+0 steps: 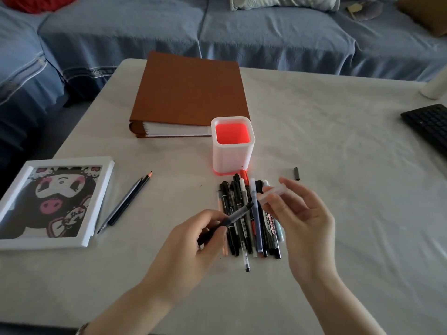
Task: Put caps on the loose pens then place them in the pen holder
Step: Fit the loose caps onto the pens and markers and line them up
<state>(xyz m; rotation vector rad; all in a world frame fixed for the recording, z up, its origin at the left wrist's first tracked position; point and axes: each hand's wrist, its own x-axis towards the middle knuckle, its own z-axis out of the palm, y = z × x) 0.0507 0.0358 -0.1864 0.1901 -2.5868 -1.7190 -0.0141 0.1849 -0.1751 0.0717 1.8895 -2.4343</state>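
Note:
My left hand (193,240) grips a dark pen (235,215) whose tip points up and right toward a clear cap (272,192) pinched by my right hand (300,221). Pen tip and cap mouth are a small gap apart. Both hands hover over a pile of several pens (250,221) lying side by side on the table. The white pen holder (232,154) with a red inside stands just behind the pile, holding nothing visible. A loose black cap (297,173) lies to the right of the holder.
A brown binder (191,93) lies behind the holder. A white framed picture (54,201) sits at the left, with pencils (127,201) beside it. A black keyboard (428,124) and a white cylinder (435,88) are at the right edge. A blue sofa (242,32) runs behind the table.

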